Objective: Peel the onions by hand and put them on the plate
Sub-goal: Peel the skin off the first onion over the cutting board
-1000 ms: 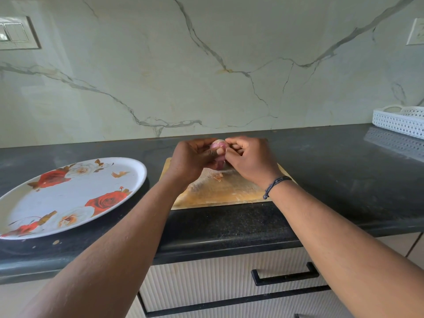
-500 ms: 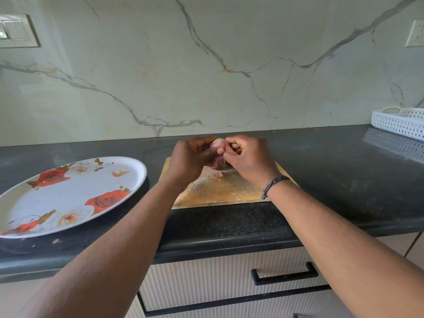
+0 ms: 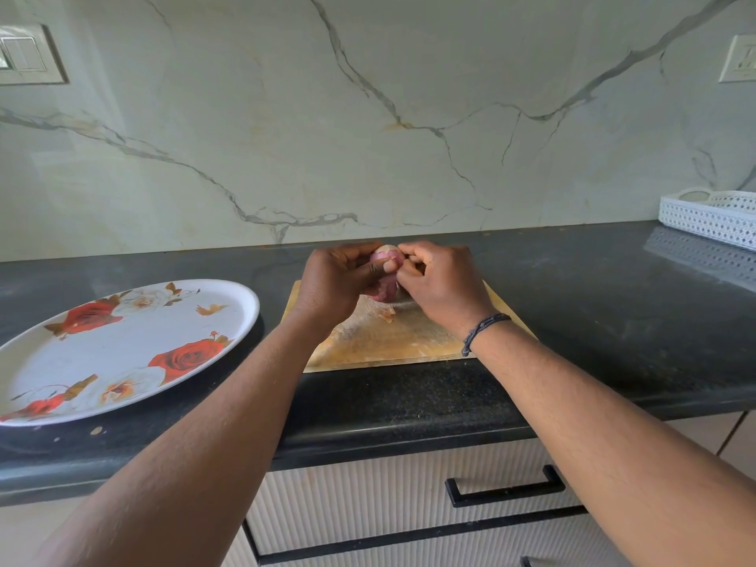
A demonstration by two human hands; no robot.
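Observation:
A small pink-purple onion (image 3: 385,263) is held just above the far part of a wooden cutting board (image 3: 392,341). My left hand (image 3: 337,282) grips it from the left, thumb across its front. My right hand (image 3: 444,282) pinches at its right side with curled fingers. Most of the onion is hidden between the two hands. A scrap of dry skin (image 3: 386,315) lies on the board under the hands. The white plate (image 3: 122,354) with red roses sits to the left on the dark counter, with no onion on it.
The black stone counter (image 3: 613,304) runs left to right, its front edge near me. A white perforated basket (image 3: 712,216) stands at the far right against the marble wall. Cream drawers with black handles (image 3: 505,486) are below.
Both hands stay on the onion above the board. The fingers have shifted slightly and a bit more of the onion's lower purple side shows.

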